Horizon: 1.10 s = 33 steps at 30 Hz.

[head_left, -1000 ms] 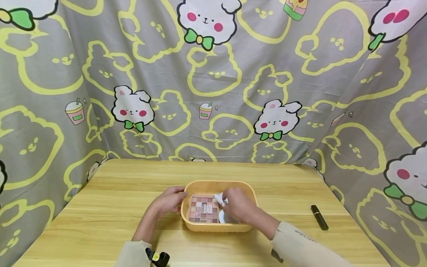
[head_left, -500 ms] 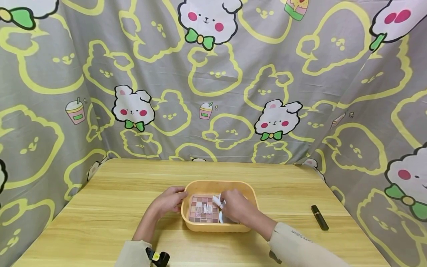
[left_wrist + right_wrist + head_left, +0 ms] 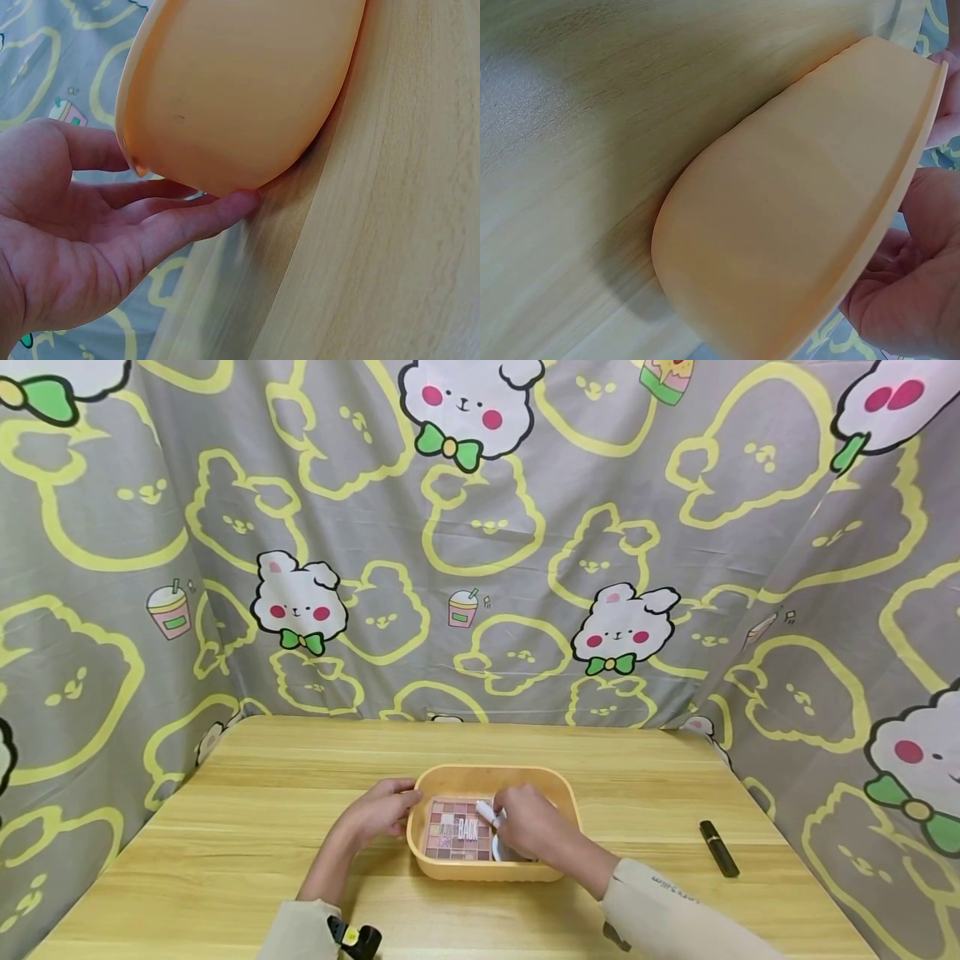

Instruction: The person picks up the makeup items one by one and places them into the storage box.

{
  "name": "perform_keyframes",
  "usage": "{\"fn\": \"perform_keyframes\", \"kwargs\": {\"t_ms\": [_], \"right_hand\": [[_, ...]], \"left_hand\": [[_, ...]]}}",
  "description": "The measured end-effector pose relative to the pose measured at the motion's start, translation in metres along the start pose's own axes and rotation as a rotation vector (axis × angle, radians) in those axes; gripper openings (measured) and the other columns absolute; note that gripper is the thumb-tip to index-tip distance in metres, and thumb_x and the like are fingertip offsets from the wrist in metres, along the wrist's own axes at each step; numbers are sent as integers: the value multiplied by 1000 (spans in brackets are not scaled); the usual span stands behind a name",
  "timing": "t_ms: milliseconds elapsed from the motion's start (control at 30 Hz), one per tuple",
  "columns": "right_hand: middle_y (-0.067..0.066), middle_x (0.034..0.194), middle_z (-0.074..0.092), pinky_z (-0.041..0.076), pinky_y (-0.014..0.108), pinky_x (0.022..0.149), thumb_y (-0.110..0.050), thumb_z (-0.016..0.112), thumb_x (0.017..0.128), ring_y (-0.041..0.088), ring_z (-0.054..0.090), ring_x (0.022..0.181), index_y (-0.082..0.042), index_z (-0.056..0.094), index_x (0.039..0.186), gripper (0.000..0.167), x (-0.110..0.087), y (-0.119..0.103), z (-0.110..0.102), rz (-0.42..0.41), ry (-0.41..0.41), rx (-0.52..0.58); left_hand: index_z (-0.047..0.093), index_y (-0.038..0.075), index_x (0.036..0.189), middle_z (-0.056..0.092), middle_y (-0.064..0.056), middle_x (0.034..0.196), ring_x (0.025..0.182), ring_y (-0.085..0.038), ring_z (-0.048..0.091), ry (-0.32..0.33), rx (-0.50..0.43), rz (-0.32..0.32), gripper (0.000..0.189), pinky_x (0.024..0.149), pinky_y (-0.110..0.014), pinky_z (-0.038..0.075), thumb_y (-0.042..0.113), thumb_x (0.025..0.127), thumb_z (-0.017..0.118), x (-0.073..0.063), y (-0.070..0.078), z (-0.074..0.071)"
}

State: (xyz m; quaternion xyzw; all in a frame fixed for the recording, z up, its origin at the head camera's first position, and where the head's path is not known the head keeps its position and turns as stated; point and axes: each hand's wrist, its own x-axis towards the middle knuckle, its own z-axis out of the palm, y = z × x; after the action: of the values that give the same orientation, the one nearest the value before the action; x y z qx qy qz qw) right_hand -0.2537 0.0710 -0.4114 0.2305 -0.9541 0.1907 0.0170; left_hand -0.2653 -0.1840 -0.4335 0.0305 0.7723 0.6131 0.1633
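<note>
An orange plastic basin [image 3: 491, 872] stands on the wooden table. At its left end my left hand [image 3: 378, 812] pinches the wall, one finger over the rim and a fingertip against the outside [image 3: 240, 202]. Inside the basin, my right hand [image 3: 531, 822] grips a slim white tube [image 3: 487, 812], whose end sticks out to the left of the fingers. An eyeshadow palette [image 3: 450, 832] with a grid of pinkish squares lies flat in the basin's left half. Beside it, partly hidden under the right hand, is a round white item [image 3: 500, 850]. The basin's wall [image 3: 772, 202] hides the right hand's fingertips in the right wrist view.
A black cosmetic tube [image 3: 719, 849] with a gold band lies on the table [image 3: 637, 760] to the right of the basin. A grey curtain [image 3: 510, 568] with cartoon rabbits surrounds the table at the back and sides.
My right hand has shifted slightly left inside the basin, and the white tube has turned a little with it. The left hand and the basin have stayed in place.
</note>
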Motion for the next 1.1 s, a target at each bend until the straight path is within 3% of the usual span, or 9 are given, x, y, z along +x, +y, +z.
{"fn": "perform_keyframes", "kwargs": {"t_ms": [367, 833, 1100], "right_hand": [[13, 92, 74, 43, 22, 51, 4, 68, 79, 14, 53, 66, 1, 77, 98, 21, 1, 1, 0, -26, -12, -7], [11, 88, 75, 45, 24, 54, 3, 71, 79, 14, 54, 67, 0, 77, 93, 16, 1, 2, -3, -64, 12, -8], [12, 88, 74, 41, 23, 51, 2, 72, 79, 14, 52, 64, 0, 77, 95, 17, 1, 1, -3, -34, -8, -11]], "left_hand": [[42, -10, 148, 61, -27, 135, 121, -34, 63, 12, 10, -5, 49, 89, -46, 59, 15, 106, 43, 0, 0, 0], [42, -9, 148, 60, -26, 135, 123, -35, 62, -3, 7, 0, 48, 89, -45, 59, 16, 106, 43, 1, 0, -1], [41, -10, 148, 59, -28, 136, 124, -36, 61, -10, 3, 1, 49, 90, -46, 59, 15, 107, 42, 0, 0, -2]]}}
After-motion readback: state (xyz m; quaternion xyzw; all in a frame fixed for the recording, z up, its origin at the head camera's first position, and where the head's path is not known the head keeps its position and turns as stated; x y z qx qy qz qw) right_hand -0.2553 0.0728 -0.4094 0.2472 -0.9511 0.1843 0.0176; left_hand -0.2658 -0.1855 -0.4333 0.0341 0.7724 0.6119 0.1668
